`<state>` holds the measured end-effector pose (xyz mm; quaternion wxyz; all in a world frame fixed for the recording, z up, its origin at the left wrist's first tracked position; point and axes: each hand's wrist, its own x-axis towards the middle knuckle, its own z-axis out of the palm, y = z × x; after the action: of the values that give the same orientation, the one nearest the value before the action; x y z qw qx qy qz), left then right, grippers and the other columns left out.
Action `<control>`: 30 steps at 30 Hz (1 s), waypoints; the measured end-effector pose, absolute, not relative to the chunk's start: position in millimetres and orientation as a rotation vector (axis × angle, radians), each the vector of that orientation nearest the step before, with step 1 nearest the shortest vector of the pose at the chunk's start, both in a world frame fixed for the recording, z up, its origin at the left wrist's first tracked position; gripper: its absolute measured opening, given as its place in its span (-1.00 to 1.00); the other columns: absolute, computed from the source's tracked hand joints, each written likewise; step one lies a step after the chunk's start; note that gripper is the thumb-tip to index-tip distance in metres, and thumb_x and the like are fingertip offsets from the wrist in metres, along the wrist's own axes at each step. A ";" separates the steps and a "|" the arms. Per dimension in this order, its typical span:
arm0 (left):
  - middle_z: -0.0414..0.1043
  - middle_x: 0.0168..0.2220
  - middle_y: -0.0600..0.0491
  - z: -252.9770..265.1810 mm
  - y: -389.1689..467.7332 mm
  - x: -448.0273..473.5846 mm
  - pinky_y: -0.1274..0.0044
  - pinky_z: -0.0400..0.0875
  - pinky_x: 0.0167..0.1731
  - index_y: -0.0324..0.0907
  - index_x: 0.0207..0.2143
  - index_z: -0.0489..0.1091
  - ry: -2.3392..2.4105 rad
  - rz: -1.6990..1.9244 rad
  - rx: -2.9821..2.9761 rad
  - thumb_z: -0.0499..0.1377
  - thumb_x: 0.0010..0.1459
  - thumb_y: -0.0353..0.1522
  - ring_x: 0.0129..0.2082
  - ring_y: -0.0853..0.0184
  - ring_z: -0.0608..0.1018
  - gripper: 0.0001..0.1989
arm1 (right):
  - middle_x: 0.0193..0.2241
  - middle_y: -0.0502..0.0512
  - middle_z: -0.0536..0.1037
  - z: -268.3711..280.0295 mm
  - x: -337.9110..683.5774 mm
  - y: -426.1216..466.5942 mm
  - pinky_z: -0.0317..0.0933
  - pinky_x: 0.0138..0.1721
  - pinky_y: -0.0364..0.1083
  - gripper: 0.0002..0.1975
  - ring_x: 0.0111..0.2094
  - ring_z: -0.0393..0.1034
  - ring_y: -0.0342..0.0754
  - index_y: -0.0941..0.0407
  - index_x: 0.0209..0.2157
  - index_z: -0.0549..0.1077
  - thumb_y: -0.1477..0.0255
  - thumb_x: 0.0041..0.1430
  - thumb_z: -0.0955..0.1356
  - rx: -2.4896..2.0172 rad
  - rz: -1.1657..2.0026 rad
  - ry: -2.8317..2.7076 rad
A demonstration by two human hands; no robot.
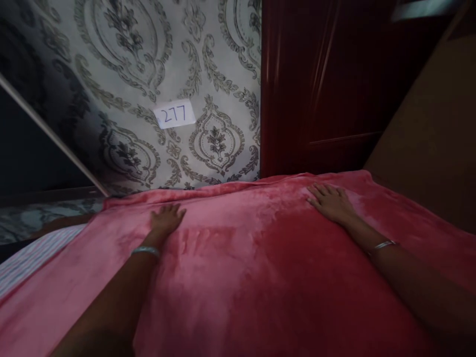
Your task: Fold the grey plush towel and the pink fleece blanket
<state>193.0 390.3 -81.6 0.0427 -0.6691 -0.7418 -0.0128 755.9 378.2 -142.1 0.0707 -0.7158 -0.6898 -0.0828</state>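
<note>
A plush blanket (238,277) in pink and red lies spread out before me, its far edge slightly rumpled along the wall. Flat on its left part, near the far edge, rests my left hand (167,219), fingers spread. Farther right, my right hand (331,202) presses on the blanket near its far right corner, also with fingers apart. Neither hand grips anything. Smoother lighter patches and darker red patches show in the pile between the hands.
Patterned wallpaper (208,74) with a paper label (174,114) reading 277 rises behind the blanket. A dark red wooden panel (316,89) stands to its right. At the left, a striped cloth (40,253) shows beside the blanket, below a dark panel with a pale edge strip (55,139).
</note>
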 end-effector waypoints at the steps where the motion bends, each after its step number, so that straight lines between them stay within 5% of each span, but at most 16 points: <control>1: 0.24 0.35 -0.15 -80.8 380.1 169.5 -0.12 0.09 0.23 -0.06 0.27 0.30 -2.273 -0.114 -1.974 -0.02 0.36 -0.13 0.33 -0.08 0.25 -0.50 | 0.42 0.17 0.11 -142.1 756.0 377.9 -0.11 0.33 0.36 -0.33 0.41 -0.05 0.26 0.02 0.40 0.17 0.08 0.40 0.01 -2.155 -0.247 -2.077; 5: 0.22 0.33 -0.16 -80.5 333.5 120.3 -0.01 0.20 0.24 -0.13 0.26 0.28 -2.297 -0.193 -1.865 0.16 0.28 -0.08 0.28 0.00 0.32 -0.42 | 0.44 0.19 0.08 -133.3 754.8 374.9 -0.15 0.34 0.33 -0.35 0.43 -0.10 0.24 0.08 0.41 0.16 0.13 0.42 0.03 -2.165 -0.202 -2.079; 13: -0.09 0.48 -0.13 -80.6 281.1 219.2 -0.05 -0.10 0.35 -0.08 0.44 0.02 -1.953 -0.109 -2.399 -0.14 0.39 -0.12 0.47 0.03 -0.01 -0.37 | 0.39 0.26 0.19 -94.9 642.8 321.9 -0.07 0.33 0.34 -0.40 0.40 0.00 0.22 0.12 0.37 0.22 0.23 0.43 0.04 -1.977 -0.072 -2.055; 21: -0.02 0.47 -0.06 -98.1 265.1 311.4 0.00 -0.05 0.36 -0.06 0.41 0.10 -1.829 -0.116 -2.549 -0.16 0.39 -0.09 0.46 0.07 0.03 -0.39 | 0.47 0.11 -0.03 -131.2 554.3 252.0 -0.17 0.35 0.35 -0.36 0.45 -0.17 0.19 -0.07 0.43 0.10 0.04 0.42 0.03 -1.911 0.114 -2.306; 25: -0.02 0.47 0.01 -95.1 264.1 282.5 0.06 -0.05 0.37 0.01 0.41 0.09 -1.944 -0.042 -2.459 -0.13 0.38 -0.06 0.45 0.13 0.06 -0.39 | 0.47 0.10 -0.03 -136.5 558.7 253.9 -0.18 0.35 0.35 -0.35 0.46 -0.18 0.18 -0.08 0.43 0.08 0.05 0.41 0.01 -1.914 0.107 -2.297; 30: 0.02 0.45 -0.17 -77.9 244.5 172.7 -0.10 -0.04 0.31 -0.11 0.39 0.14 -2.235 -0.026 -2.146 -0.14 0.36 -0.15 0.43 -0.02 0.11 -0.39 | 0.46 0.11 0.01 -139.4 558.6 256.8 -0.15 0.34 0.37 -0.36 0.45 -0.15 0.18 -0.08 0.43 0.07 0.08 0.41 0.01 -1.905 0.075 -2.301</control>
<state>172.7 244.5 -77.9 0.0215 -0.6923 -0.7212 -0.0082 558.6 256.8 -139.4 0.0769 -0.6356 -0.7678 0.0250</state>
